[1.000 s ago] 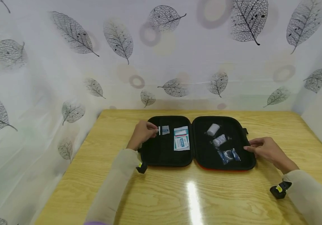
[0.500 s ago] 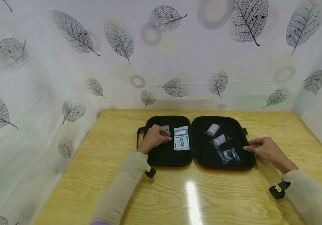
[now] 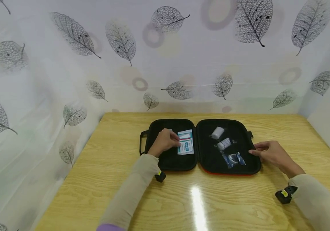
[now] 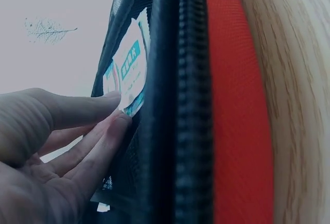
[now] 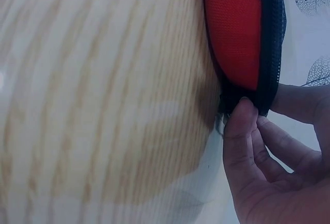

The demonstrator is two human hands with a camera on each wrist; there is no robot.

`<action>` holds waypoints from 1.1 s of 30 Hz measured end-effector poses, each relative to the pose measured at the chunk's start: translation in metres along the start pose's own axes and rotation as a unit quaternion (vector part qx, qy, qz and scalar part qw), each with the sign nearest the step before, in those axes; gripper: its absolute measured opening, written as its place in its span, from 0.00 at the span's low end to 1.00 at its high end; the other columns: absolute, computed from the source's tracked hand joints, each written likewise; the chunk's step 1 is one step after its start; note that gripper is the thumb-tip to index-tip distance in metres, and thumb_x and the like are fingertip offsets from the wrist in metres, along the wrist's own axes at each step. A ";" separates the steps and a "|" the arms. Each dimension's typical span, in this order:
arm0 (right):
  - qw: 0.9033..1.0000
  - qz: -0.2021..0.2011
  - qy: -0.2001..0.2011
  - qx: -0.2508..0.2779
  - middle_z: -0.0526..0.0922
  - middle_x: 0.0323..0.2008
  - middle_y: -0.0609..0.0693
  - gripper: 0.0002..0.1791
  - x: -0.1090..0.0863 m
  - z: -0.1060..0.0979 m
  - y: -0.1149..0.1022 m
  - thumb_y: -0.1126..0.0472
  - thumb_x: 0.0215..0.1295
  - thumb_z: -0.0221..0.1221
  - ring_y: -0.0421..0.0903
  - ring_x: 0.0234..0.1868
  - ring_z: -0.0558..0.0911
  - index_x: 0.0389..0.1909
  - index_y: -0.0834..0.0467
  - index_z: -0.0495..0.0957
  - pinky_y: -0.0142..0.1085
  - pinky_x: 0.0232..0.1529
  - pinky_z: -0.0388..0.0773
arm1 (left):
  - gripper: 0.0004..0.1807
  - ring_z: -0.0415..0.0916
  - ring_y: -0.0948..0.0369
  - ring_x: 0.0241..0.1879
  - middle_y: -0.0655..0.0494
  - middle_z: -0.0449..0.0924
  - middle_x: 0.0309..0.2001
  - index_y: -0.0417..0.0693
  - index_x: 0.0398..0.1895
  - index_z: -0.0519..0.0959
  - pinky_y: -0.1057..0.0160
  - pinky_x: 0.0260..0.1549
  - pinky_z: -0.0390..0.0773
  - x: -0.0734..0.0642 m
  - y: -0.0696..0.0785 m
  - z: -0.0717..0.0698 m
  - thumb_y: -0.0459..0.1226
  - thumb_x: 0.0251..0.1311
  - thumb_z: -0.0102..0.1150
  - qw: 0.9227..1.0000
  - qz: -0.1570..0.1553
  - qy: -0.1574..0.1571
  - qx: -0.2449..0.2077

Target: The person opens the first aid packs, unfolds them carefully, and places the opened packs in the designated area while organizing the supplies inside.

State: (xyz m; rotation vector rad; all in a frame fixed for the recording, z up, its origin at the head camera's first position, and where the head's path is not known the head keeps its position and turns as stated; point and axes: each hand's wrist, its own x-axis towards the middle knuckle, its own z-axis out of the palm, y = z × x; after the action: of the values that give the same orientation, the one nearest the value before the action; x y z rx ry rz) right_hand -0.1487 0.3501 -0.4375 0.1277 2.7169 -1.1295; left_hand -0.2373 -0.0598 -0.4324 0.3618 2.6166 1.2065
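A black-lined case with a red outer shell lies spread flat on the table. My left hand is over its left half, thumb and fingertips pinching the near edge of a white-and-teal packet. In the left wrist view this packet leans against the dark lining, beside the thumb tip. Another small packet behind the left hand is mostly hidden. At the case's right rim, my right hand grips the edge between thumb and fingers; the right wrist view shows the thumb on the black zipper border.
In the right half lie a white roll, a wrapped roll with print and blue-and-clear wrapped items. A black handle sticks out on the left. The wooden table meets a leaf-patterned curtain behind.
My left hand has moved right across the left half, from a small white strip at its left side to the white-and-teal packet. The right hand stays on the rim.
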 end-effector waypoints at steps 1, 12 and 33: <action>1.000 -0.002 -0.001 0.003 0.80 0.48 0.71 0.39 0.000 0.000 0.000 0.48 0.68 0.65 0.48 0.34 0.81 0.61 0.80 0.70 0.36 0.31 0.81 | 0.08 0.81 0.60 0.36 0.56 0.86 0.35 0.43 0.37 0.89 0.59 0.39 0.82 0.001 0.001 0.001 0.35 0.56 0.76 1.000 0.001 0.001 0.004; 1.000 0.005 -0.002 0.009 0.80 0.49 0.71 0.39 -0.001 -0.001 -0.002 0.48 0.68 0.65 0.47 0.34 0.81 0.61 0.80 0.70 0.36 0.32 0.81 | 0.07 0.80 0.59 0.36 0.56 0.85 0.34 0.45 0.35 0.89 0.59 0.37 0.82 0.005 0.004 0.006 0.36 0.55 0.77 1.000 -0.010 0.001 0.002; 1.000 -0.003 0.004 0.007 0.80 0.48 0.71 0.38 -0.003 0.002 -0.003 0.49 0.69 0.65 0.47 0.30 0.80 0.61 0.80 0.70 0.37 0.30 0.80 | 0.04 0.85 0.58 0.33 0.51 0.86 0.34 0.40 0.38 0.87 0.59 0.36 0.85 -0.001 0.003 -0.001 0.30 0.61 0.69 0.996 -0.010 -0.015 -0.090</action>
State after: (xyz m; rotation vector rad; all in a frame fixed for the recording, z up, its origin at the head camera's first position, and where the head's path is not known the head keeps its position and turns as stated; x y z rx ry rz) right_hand -0.1463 0.3471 -0.4363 0.1262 2.7189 -1.1512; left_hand -0.2359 -0.0590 -0.4291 0.3153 2.4561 1.4067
